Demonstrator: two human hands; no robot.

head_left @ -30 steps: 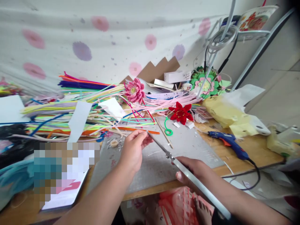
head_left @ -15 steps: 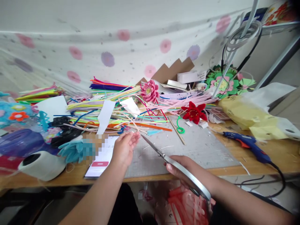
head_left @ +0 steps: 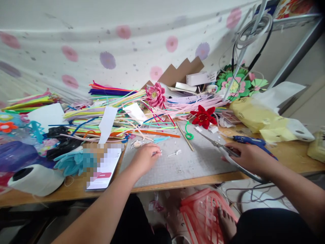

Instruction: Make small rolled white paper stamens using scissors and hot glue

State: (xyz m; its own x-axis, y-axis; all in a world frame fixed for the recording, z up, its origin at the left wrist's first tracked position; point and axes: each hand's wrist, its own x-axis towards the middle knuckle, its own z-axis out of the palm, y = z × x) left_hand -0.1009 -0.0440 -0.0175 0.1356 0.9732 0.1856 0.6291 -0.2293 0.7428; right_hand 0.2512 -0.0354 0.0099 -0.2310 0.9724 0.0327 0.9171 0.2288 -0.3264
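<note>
My right hand (head_left: 250, 157) is wrapped round the handles of a pair of scissors (head_left: 219, 145), whose blades point to the upper left over the right part of the grey mat (head_left: 203, 166). My left hand (head_left: 147, 156) is low over the mat's left part, thumb and fingers pressed together; what they hold, if anything, is too small to make out. Just right of its fingertips a small white scrap (head_left: 175, 153) lies on the mat. Beyond it are a wooden stick (head_left: 185, 137), a curled green pipe cleaner (head_left: 188, 135) and a red pipe-cleaner flower (head_left: 203, 117).
Bundles of coloured pipe cleaners (head_left: 83, 115) and a pink flower (head_left: 155, 95) fill the back. A phone (head_left: 111, 169) and a thread cone (head_left: 37, 179) stand left. A blue glue gun (head_left: 264, 145) lies behind my right hand. Below is a red plastic basket (head_left: 200, 210).
My right hand has swung right with the scissors, away from my left hand. My left hand has shifted right and down towards the mat. A white scrap now shows beside it.
</note>
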